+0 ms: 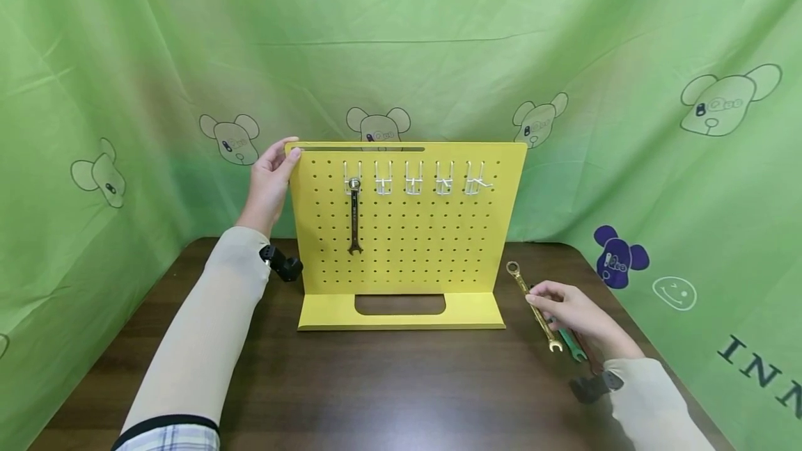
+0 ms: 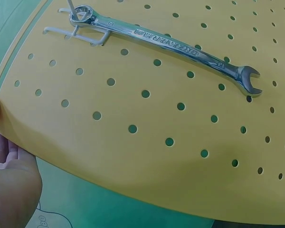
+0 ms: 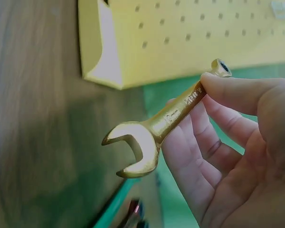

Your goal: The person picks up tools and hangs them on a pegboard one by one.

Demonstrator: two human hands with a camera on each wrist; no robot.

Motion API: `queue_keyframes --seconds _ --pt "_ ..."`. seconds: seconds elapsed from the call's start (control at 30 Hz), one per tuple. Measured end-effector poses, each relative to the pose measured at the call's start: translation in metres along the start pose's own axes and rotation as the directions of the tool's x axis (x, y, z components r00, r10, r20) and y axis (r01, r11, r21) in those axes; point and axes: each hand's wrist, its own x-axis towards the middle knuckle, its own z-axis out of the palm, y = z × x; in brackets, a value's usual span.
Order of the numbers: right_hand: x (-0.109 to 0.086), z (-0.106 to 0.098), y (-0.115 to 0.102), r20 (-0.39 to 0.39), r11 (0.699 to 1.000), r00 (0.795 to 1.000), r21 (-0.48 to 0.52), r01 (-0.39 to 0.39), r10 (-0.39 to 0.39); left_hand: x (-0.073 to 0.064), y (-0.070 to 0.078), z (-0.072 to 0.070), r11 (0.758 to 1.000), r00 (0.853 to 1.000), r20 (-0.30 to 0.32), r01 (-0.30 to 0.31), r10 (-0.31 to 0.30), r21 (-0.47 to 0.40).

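A yellow pegboard (image 1: 401,228) stands upright on the table. My left hand (image 1: 269,183) grips its upper left corner, thumb on the front and fingers behind. From the leftmost white hook hangs a silver combination wrench (image 1: 354,221), ring end up; the left wrist view shows that wrench (image 2: 166,42) close, its ring over the hook. My right hand (image 1: 573,315) pinches a gold combination wrench (image 1: 532,308) between thumb and fingers, right of the board. In the right wrist view the gold wrench's open end (image 3: 137,147) points toward the camera.
Several more white hooks (image 1: 413,178) line the board's upper part. A green wrench (image 1: 573,346) and a reddish tool (image 1: 592,357) lie on the brown table (image 1: 401,381), partly under my right hand. A green curtain (image 1: 401,33) hangs behind the table.
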Motion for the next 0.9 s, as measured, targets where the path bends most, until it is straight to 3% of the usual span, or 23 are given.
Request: queue_keyframes --seconds 0.37,0.7,0.9 --pt "0.017 0.032 -0.054 0.057 0.991 0.990 0.019 0.130 -0.131 0.000 0.000 0.000 1.000 1.000 -0.008 0.004 -0.004 -0.014" --pt "0.038 0.064 -0.105 0.116 0.963 0.957 -0.013 0.269 -0.266 0.001 0.000 0.000 1.000 1.000 -0.005 0.003 -0.003 -0.011" --pt "0.047 0.082 -0.133 0.119 0.951 0.944 0.015 0.309 -0.309 0.001 0.001 0.001 1.000 1.000 -0.012 0.004 -0.004 -0.013"
